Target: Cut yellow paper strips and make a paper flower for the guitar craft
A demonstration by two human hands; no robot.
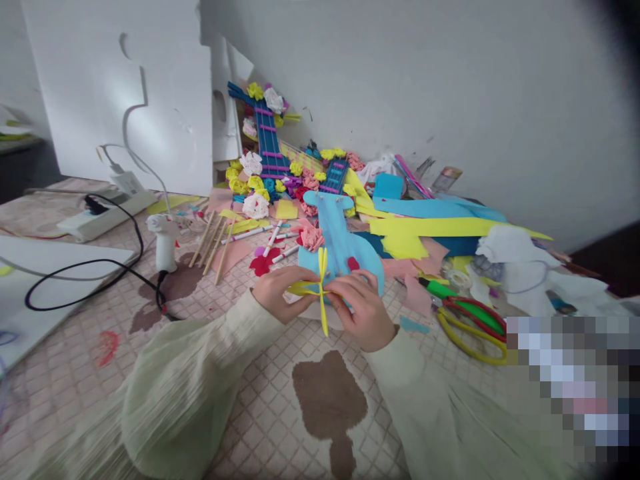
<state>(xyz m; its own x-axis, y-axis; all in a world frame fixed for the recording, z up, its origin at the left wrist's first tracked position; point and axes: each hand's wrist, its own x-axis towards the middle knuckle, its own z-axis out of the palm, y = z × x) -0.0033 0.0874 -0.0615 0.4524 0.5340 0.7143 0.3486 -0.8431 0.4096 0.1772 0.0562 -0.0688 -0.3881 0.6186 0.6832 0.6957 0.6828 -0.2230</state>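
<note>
Both hands meet over the table on crossed yellow paper strips (321, 288). My left hand (281, 293) pinches the strips from the left, its fingers closed on them. My right hand (361, 308) grips them from the right, fingers curled. Just behind the hands lies a blue guitar-shaped paper cutout (340, 237) with a red dot on it. Pale pleated sleeves cover both arms.
Yellow and blue paper sheets (430, 227) and crumpled paper flowers (255, 193) pile up at the back. Scissors (473, 327) lie at the right, markers (273, 239) and wooden sticks (213, 243) to the left. A glue gun (164, 243) and power strip (107, 213) with cables stand left.
</note>
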